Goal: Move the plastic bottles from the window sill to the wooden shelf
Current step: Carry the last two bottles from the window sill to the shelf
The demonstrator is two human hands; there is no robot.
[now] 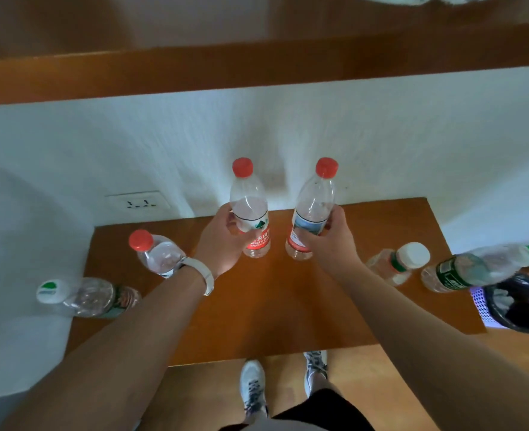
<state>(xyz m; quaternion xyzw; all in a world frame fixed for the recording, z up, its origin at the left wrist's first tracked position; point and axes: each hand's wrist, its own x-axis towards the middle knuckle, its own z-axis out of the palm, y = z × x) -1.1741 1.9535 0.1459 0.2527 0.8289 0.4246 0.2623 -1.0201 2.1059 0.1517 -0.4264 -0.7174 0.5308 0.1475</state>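
Two bottles in hand over the shelf point(257, 306) — the placing step.

The left hand point(222, 241) clasps a red-capped bottle point(250, 219); the right hand point(331, 234) clasps another point(311, 219); both upright, seemingly just above or touching the wood — contact unclear; next, set them down steadily, then release; four other bottles stand at the shelf's ends; all look nearly empty; a bin point(518, 303) sits to the right.
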